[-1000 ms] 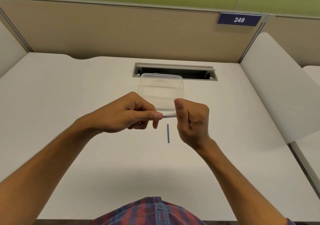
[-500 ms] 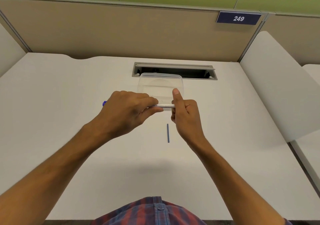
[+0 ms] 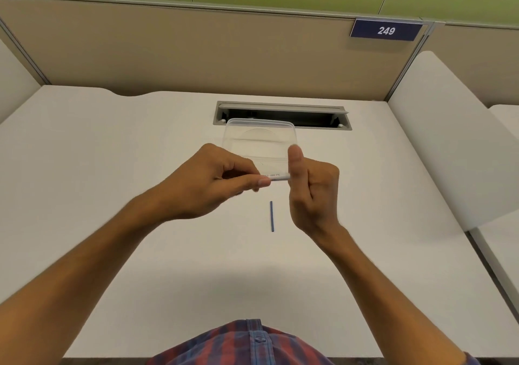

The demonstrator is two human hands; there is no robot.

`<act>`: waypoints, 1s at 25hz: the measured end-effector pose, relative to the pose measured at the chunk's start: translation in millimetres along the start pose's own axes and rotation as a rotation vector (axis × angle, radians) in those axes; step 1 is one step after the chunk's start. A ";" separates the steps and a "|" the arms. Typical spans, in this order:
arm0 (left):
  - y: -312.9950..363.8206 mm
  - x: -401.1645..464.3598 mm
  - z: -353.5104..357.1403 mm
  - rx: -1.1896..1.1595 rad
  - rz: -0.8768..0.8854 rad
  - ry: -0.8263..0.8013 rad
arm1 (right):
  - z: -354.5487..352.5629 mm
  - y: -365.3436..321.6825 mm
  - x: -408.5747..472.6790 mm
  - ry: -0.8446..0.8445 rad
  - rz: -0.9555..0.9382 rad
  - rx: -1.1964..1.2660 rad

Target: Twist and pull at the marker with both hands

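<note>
My left hand and my right hand hold a thin white pen level between them, above the white desk. The left fingers curl round the pen's left part and hide most of it. My right hand grips the pen's right end, its thumb pointing up. On the desk just below the hands lies a short thin blue rod, touched by neither hand. Behind the hands stands a clear plastic container.
A grey cable slot is cut into the desk behind the container. Beige partition walls close off the back, with a blue plate reading 249. A white side panel rises on the right.
Both hands rose toward the container half a second ago and have come back down a little toward me. The blue rod and the container have not moved.
</note>
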State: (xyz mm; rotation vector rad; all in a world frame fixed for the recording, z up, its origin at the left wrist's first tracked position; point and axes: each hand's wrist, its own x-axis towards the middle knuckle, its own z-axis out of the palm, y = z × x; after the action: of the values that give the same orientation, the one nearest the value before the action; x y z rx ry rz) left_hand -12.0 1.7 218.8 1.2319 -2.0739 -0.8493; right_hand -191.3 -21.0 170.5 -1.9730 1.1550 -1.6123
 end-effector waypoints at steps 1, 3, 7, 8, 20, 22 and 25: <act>-3.1 0.4 2.1 0.208 0.100 0.087 | 3.1 -0.8 -0.6 -0.023 0.199 0.083; -10.1 1.0 4.8 0.664 0.289 0.200 | 8.9 -0.2 0.2 -0.076 0.518 0.203; -12.6 0.6 6.3 0.876 0.366 0.198 | 8.7 1.3 3.1 -0.150 0.640 0.214; -13.3 -0.1 7.1 0.819 0.344 0.197 | 7.8 1.2 1.8 -0.145 0.575 0.207; 8.0 -1.9 -9.6 -0.061 -0.026 -0.108 | -1.9 -5.5 4.5 0.039 -0.249 -0.052; 0.9 -1.8 -3.0 0.302 0.151 0.081 | 3.7 -5.9 2.3 -0.008 0.112 0.066; -8.0 0.8 0.8 0.777 0.346 0.221 | 9.7 -5.7 3.2 -0.087 0.559 0.232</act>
State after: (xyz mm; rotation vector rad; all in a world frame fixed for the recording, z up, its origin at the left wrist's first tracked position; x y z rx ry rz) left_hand -8.6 -1.8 212.3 1.1864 -2.3986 0.2812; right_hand -180.1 -22.1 173.7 -1.3943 1.2734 -1.2835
